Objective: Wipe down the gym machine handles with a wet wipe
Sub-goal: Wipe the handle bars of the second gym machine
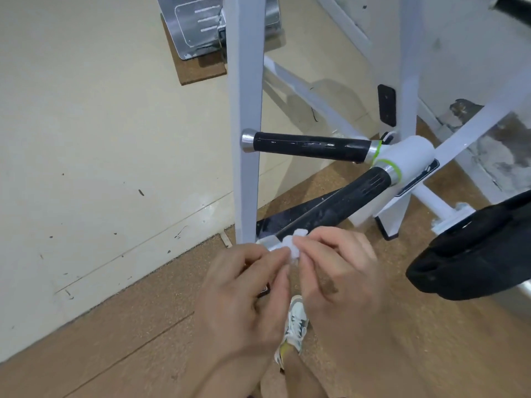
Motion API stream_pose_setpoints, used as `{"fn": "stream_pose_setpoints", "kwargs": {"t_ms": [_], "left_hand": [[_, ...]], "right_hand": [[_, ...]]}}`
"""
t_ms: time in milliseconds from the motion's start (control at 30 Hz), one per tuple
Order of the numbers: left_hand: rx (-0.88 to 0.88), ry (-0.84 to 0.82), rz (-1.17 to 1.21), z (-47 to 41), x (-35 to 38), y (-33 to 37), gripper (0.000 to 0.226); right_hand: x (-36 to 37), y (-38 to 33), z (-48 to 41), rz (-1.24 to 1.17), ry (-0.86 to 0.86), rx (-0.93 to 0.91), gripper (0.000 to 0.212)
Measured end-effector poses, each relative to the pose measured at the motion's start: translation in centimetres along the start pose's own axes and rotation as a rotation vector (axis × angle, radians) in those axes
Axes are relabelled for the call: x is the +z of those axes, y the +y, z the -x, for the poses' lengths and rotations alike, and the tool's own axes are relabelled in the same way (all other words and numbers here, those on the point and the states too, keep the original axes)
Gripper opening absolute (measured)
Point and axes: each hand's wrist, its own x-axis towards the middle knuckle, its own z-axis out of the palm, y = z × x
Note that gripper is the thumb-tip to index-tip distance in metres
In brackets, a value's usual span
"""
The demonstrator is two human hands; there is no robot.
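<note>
Head view: left hand (244, 294) and right hand (336, 271) both pinched a bunched wet wipe (291, 248) at lower handle's (339, 208) end cap. Upper handle (310, 145) glistened, likely wiped; lower one seemingly pending.

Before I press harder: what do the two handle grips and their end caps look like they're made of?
Upper handle grip: black, likely rubber or foam; glossy streaks suggest a wet film. Lower handle grip: same black material, ribbed near the collar. End cap: bright, brushed-looking metal, probably aluminium or steel. Both hands pinch the white wipe.
</note>
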Motion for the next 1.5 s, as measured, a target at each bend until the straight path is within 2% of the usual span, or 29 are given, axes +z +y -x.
{"fn": "stream_pose_setpoints", "kwargs": {"t_ms": [133, 233, 367, 600, 700, 867, 933, 1000, 1100, 1167, 1267, 1333, 1400, 1500], "left_hand": [[-0.093, 0.012, 0.009, -0.6, 0.1, -0.3, 0.021], [-0.178, -0.02, 0.065, -1.1, -0.1, -0.5, 0.024], [-0.252, -0.108, 0.149, -1.1, -0.1, -0.8, 0.037], [-0.25, -0.139, 0.147, -1.0, -0.1, -0.8, 0.033], [-0.287, -0.134, 0.259, -1.3, -0.2, -0.8, 0.035], [-0.248, -0.191, 0.263, -2.4, -0.6, -1.0, 0.025], [-0.243, -0.17, 0.244, -3.0, -0.6, -0.9, 0.018], [-0.326, -0.152, 0.265, -3.7, -0.4, -0.8, 0.003], [-0.468, -0.167, 0.263, -5.1, 0.6, -0.9, 0.014], [-0.502, -0.169, 0.207, -5.9, 1.0, -1.1, 0.015], [-0.474, -0.16, 0.173, -6.3, 1.0, -1.2, 0.011], [-0.373, -0.216, 0.185, -6.1, 0.3, -0.5, 0.022], [-0.238, -0.317, 0.168, -5.7, -0.5, 0.2, 0.022], [-0.114, -0.369, 0.027, -4.9, -0.9, 0.5, 0.018]], "right_hand": [[-0.4, 0.1, 0.0, -0.011, -0.111, -0.052, 0.029], [0.2, -0.3, -1.8, -0.046, -0.119, -0.093, 0.023], [1.5, -0.9, -3.3, 0.121, -0.082, -0.095, 0.012], [0.7, -1.2, -1.4, 0.113, -0.037, -0.083, 0.015], [2.3, -1.2, -2.8, 0.103, 0.002, -0.054, 0.027], [0.5, -0.9, -0.4, 0.089, -0.119, 0.019, 0.036], [0.6, -0.7, -0.7, 0.056, -0.08, 0.111, 0.031], [1.0, -0.7, -1.3, 0.002, -0.018, 0.154, 0.02], [1.1, -0.5, -0.5, -0.035, 0.034, 0.139, 0.012], [1.0, -0.1, 0.7, -0.047, 0.061, 0.117, 0.011], [1.2, 0.3, 1.2, -0.065, 0.093, 0.115, 0.01], [1.4, 0.1, 0.8, -0.094, 0.123, 0.111, 0.014], [1.6, -0.1, 0.4, -0.134, 0.138, 0.098, 0.017], [1.5, 0.0, 0.4, -0.296, 0.148, 0.249, 0.017]]}}
